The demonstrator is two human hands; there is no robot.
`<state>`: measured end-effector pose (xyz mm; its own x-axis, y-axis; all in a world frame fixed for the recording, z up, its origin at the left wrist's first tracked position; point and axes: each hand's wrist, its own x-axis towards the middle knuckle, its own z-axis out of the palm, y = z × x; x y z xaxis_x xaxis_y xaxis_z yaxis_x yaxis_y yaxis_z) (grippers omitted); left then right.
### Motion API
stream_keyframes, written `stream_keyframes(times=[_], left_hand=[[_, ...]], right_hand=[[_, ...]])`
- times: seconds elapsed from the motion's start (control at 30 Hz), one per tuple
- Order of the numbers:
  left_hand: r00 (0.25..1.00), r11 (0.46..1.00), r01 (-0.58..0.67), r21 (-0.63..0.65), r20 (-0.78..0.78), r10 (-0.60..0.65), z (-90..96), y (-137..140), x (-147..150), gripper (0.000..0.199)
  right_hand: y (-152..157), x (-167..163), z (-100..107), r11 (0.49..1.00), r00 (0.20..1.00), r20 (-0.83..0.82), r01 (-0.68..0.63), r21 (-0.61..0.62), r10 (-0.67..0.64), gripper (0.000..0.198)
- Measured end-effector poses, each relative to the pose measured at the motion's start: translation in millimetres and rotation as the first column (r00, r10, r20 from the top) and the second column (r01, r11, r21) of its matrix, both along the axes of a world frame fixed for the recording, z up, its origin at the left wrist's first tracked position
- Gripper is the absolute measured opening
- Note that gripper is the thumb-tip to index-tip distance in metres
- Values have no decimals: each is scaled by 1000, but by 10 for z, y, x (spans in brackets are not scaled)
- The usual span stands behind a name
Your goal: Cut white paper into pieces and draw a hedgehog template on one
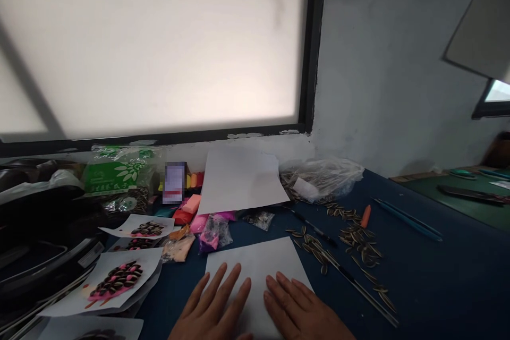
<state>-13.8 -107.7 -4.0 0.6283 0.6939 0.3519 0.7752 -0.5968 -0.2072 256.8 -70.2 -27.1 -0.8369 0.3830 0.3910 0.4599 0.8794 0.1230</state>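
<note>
A blank white sheet of paper (258, 257) lies on the blue tabletop in front of me. My left hand (217, 303) rests flat on its left part, fingers spread. On the right part, my right hand (297, 305) also lies flat, its fingers stretched out and close together. Neither hand holds anything. Just right of the sheet are loose striped sunflower seeds (313, 248) and a dark pen (314, 227). Small packets of coloured clay (213, 234) lie beyond the left hand. The lower edge of the sheet is hidden by my hands and the frame.
Cards with seed-and-clay pictures (115, 281) are stacked at left, near a green seed bag (123, 170). Another white sheet (243, 180) leans at the back beside a clear plastic bag (326, 178). An orange stick (365, 216) and blue rods (408, 219) lie right.
</note>
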Motion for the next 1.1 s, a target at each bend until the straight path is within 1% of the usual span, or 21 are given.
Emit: stream_keyframes(times=[0.03, 0.07, 0.17, 0.23, 0.3, 0.4, 0.47, 0.57, 0.67, 0.77, 0.83, 0.97, 1.1], left_hand=[[999, 999, 46, 12, 1, -46, 1, 16, 25, 75], [998, 998, 63, 20, 9, -63, -17, 32, 50, 76], [998, 998, 58, -4, 14, -58, -143, 66, 100, 76], [1000, 999, 32, -8, 0, -32, -227, 74, 106, 74], [1000, 1000, -2, 13, -14, 2, -276, 75, 100, 73], [1000, 1000, -22, 15, -15, 22, -271, 77, 99, 73], [1000, 1000, -9, -2, -19, 9, -231, 84, 110, 72], [999, 1000, 17, 7, -42, -17, -174, 101, 126, 71], [998, 999, 34, 40, -48, -32, -166, 111, 126, 73], [999, 998, 34, 59, -41, -31, -194, 109, 122, 74], [999, 997, 29, 77, -35, -26, -213, 105, 123, 74], [999, 992, 37, 117, -27, -34, -252, 113, 123, 79], [998, 987, 57, 152, -30, -53, -316, 126, 123, 78]], right_hand=[[-17, -1, -3, 1000, 1000, -6, -2, 27, 3, 63], [-30, -2, -3, 999, 1000, -12, 1, 46, 0, 65], [-27, 9, 6, 998, 1000, -17, 21, 56, -20, 61], [0, 26, 27, 999, 999, -13, 46, 28, -46, 57], [24, 42, 78, 998, 998, -7, 59, -24, -59, 58], [11, 45, 233, 990, 998, 11, 60, -130, -59, 60], [-12, 29, 374, 971, 995, 27, 99, -217, -96, 51], [18, -18, 554, 920, 973, 4, 218, -326, -229, 41], [174, -95, 632, 866, 923, 51, 375, -330, -381, 38], [360, -209, 664, 842, 889, 167, 457, -287, -426, 44], [444, -298, 699, 828, 874, 200, 485, -283, -443, 43], [547, -410, 798, 804, 859, 196, 512, -303, -473, 26], [664, -358, 890, 790, 886, 144, 459, -406, -441, 13]])
